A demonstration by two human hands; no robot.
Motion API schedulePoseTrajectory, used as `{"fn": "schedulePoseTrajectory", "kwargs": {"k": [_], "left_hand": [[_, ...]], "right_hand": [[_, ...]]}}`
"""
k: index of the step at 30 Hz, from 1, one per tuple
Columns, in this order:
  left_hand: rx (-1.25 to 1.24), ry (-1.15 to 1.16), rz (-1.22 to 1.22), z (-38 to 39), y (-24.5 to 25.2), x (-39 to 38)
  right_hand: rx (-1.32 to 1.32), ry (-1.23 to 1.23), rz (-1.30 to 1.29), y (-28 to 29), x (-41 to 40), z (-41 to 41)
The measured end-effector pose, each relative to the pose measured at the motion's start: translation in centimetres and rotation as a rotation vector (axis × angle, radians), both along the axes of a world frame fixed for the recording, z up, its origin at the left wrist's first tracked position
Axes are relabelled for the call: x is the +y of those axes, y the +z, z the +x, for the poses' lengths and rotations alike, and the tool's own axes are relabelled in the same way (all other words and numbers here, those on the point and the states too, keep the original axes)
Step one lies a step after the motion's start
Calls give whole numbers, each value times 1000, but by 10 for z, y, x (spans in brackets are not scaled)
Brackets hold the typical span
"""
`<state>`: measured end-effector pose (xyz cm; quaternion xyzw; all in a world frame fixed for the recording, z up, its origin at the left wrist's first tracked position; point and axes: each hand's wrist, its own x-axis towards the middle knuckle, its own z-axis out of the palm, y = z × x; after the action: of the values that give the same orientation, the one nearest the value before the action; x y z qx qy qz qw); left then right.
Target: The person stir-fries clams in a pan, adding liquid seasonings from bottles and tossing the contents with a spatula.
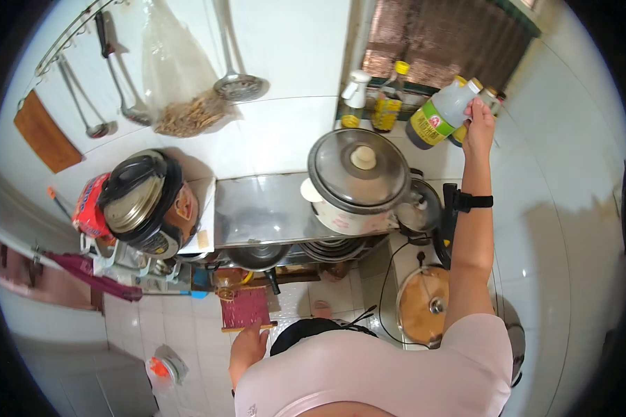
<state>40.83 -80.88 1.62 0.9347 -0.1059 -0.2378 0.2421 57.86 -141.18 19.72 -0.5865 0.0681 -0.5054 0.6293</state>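
Observation:
My right hand (479, 121) reaches to the back right corner. Its fingers close at the neck and handle of a large plastic bottle (433, 122) with dark liquid and a green and yellow label; the bottle tilts, its white cap up. Beside it stand a yellow-capped glass bottle (388, 99) and a white-topped spray bottle (353, 99). Low at the front, my left hand (249, 346) overlaps the wooden rod of a dark red slatted piece (245, 307); whether it grips the rod is unclear.
A lidded pot (360, 169) stands on the steel counter (261, 208), a pressure cooker (143, 203) to its left. A glass-lidded pan (422, 305) sits near my right arm. Black cables (383, 281) hang beside it. Ladles (240, 86) and a bag of dried food (193, 114) hang above.

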Motion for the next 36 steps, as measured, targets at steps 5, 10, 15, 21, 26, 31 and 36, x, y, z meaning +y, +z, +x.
{"fn": "schedulePoseTrajectory", "kwargs": {"k": [5,10,15,21,26,31,36], "left_hand": [[91,-284,-35,14,9,2],[33,-719,-115,19,-41,14],[-11,-1114,39,-7,-40,8],[-34,-1381,-83,-62,-45,-11],[-62,-1482,8,-120,-35,-19],[-65,-1567,18,-182,-45,-34],[-90,-1535,67,-248,-47,-45]], "right_hand": [[110,-90,0,42,71,-135],[256,-391,-112,52,185,-277],[557,-672,-328,38,267,-455],[756,-1050,-116,26,344,-682],[864,-1251,-106,10,384,-832],[1059,-1424,-126,-20,392,-942],[1225,-1331,-110,-70,352,-1023]]}}
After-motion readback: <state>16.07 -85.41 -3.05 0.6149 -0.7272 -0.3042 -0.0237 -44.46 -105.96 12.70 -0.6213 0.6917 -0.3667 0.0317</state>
